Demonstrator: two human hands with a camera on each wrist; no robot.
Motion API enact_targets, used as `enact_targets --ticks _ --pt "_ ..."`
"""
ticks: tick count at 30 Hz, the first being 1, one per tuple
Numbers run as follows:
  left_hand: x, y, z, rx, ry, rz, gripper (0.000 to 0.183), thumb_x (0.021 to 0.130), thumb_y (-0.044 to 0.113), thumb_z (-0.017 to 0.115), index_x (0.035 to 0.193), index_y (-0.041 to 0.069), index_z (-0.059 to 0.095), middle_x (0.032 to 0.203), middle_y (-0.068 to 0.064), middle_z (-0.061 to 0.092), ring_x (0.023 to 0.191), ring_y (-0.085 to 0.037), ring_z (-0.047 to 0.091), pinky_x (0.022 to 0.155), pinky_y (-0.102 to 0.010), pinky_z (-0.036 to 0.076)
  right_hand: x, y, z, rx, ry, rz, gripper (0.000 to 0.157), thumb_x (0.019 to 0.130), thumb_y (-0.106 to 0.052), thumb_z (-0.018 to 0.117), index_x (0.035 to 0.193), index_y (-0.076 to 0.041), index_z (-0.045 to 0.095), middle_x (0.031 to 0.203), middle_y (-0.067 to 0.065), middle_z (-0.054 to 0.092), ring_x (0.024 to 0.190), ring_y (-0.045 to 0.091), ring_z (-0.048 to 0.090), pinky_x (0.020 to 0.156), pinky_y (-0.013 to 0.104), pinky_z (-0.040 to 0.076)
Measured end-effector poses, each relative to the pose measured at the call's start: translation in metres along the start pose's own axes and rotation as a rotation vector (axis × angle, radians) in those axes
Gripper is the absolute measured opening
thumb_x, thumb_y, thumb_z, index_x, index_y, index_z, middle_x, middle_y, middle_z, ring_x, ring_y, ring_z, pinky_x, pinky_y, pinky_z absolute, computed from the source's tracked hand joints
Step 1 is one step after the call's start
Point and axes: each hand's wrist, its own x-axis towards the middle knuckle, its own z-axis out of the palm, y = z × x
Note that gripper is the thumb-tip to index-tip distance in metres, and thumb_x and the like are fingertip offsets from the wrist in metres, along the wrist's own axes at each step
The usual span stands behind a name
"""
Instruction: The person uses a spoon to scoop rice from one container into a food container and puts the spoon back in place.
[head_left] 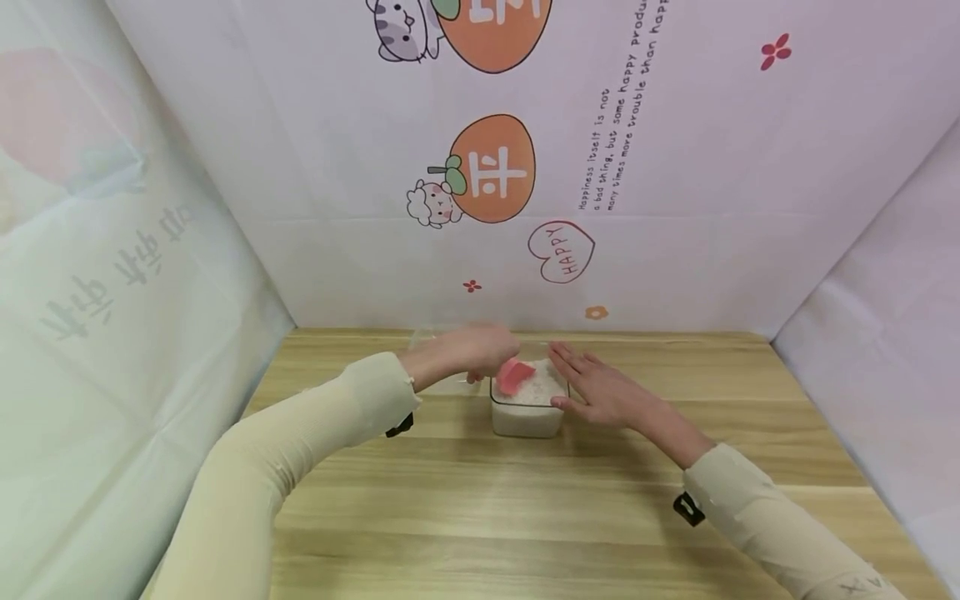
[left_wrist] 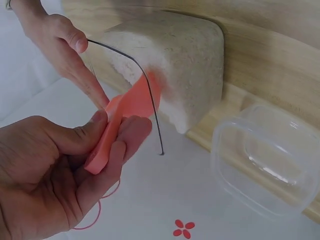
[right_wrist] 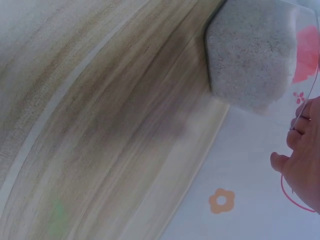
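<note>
A clear square box (head_left: 527, 425) with a dark rim stands on the table, largely filled with white grains that look like rice (head_left: 549, 385). My left hand (head_left: 483, 346) grips a pink scoop (head_left: 514, 377) by its handle, thumb on one side and fingers curled on the other. In the left wrist view the scoop's bowl (left_wrist: 142, 97) is inside the box, its tip at the grains. My right hand (head_left: 603, 393) rests at the box's right side, fingers extended along the rim. The right wrist view shows its fingertips right at the clear wall.
A second clear plastic container (left_wrist: 235, 137) stands to the left of the box, partly behind my left arm in the head view. The wooden table (head_left: 465, 517) meets a printed white cloth wall (head_left: 360, 275) at the back, with cloth walls at both sides.
</note>
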Motion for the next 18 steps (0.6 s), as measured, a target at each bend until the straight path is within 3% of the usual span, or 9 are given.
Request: enact_targets --ticks 4,10,18 --pt "0.007 -0.001 -0.001 -0.059 -0.065 0.004 0.015 0.097 0.005 0.058 0.085 0.004 0.067 0.068 -0.008 0.071 0.06 -0.018 0.072 0.053 -0.025 0.054 0.0 0.001 0.002 0.007 0.013 -0.006 0.081 0.101 -0.05 0.048 0.158 0.0 0.018 0.166 0.018 0.015 0.153 0.033 0.02 0.121 0.055 0.023" --pt "0.018 -0.014 0.007 -0.16 -0.136 -0.001 0.025 0.095 0.004 0.057 0.075 -0.001 0.072 0.061 -0.005 0.07 0.055 -0.014 0.068 0.047 -0.023 0.047 0.001 0.001 0.007 0.008 0.026 -0.011 0.081 0.102 -0.051 0.046 0.158 -0.001 0.016 0.167 0.016 0.012 0.154 0.032 0.018 0.121 0.054 0.023" --pt "0.023 -0.023 0.015 -0.337 -0.179 -0.041 0.033 0.097 0.004 0.056 0.066 -0.001 0.066 0.059 -0.005 0.065 0.054 -0.016 0.064 0.046 -0.024 0.045 -0.002 0.001 0.008 0.026 0.033 0.0 0.08 0.102 -0.048 0.047 0.157 0.001 0.018 0.167 0.015 0.011 0.154 0.032 0.017 0.121 0.054 0.023"
